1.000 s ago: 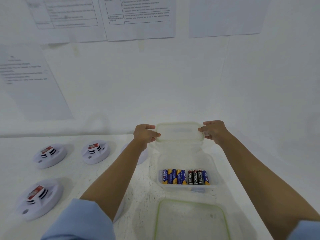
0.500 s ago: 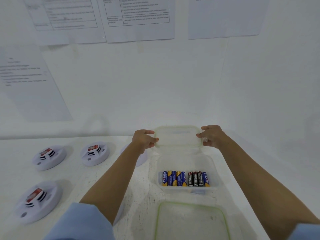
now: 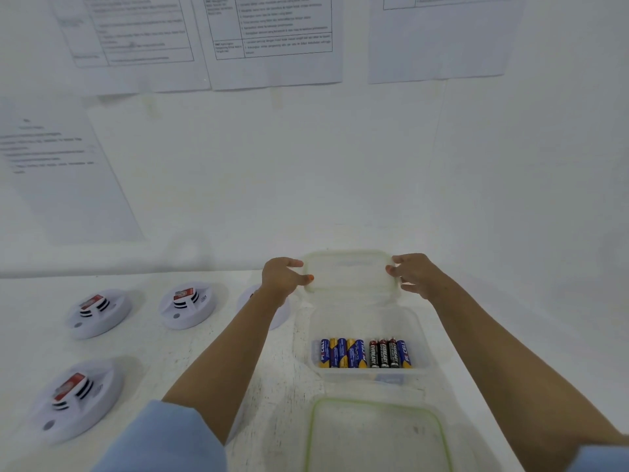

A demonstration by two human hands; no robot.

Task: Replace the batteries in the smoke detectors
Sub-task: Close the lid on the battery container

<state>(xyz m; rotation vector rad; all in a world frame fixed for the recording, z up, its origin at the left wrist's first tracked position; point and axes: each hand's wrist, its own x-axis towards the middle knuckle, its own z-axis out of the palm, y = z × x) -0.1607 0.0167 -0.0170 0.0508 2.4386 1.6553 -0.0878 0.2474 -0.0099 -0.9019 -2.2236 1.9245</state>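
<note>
White wall (image 3: pixel 306 182) w/ 4 printed sheets (image 3: pixel 272 39), white scuffed table (image 3: pixel 170 352)

Blue-and-gold and black-and-red batteries (image 3: pixel 366 353); white smoke detectors (image 3: pixel 99 312) with red labels; green-rimmed lid (image 3: pixel 376 434).

both hands on a clear lid beyond the battery box

the left hand (image 3: pixel 284 277) and the right hand (image 3: pixel 413 275) grip the two short ends of a clear plastic lid (image 3: pixel 350 270), fingers (image 3: pixel 391 269) curled on its rim, at the far side of the white bench (image 3: pixel 153 362). just nearer sits an open clear container (image 3: pixel 419 323) with a row of blue-and-yellow and black batteries (image 3: pixel 366 354) lying side by side. a green-rimmed lid (image 3: pixel 374 434) lies flat at the near edge. white smoke detectors (image 3: pixel 187 308) sit to the left, one half hidden behind the left forearm. printed sheets (image 3: pixel 272 35) hang on the wall.
</note>
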